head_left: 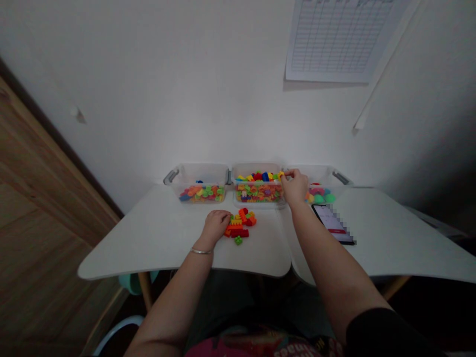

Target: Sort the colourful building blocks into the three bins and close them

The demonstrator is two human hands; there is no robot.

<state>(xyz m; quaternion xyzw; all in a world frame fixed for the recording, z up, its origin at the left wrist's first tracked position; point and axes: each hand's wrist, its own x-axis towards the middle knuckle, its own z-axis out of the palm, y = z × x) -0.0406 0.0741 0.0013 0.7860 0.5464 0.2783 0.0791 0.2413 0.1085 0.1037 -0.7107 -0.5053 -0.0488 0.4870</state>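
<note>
My right hand [296,186] pinches a yellow toy building brick [281,175] at the right rim of the middle clear bin [259,202]. That bin is filled with small bricks in many colours. On the white table, my left hand [216,226] is closed at the left side of a small cluster of toy building bricks [236,224], yellow and orange, some of them joined. Its fingertips are partly hidden against them. A red brick [241,233] lies at the front of the cluster, and a green brick [238,240] sits apart, closer to me.
A left clear bin [219,199] holds more small coloured pieces. Rounded pieces fill part of the right clear bin [320,173]. A phone [332,225] lies right of my right forearm. Two white tabletops [156,238] meet near the middle, against the wall [186,99].
</note>
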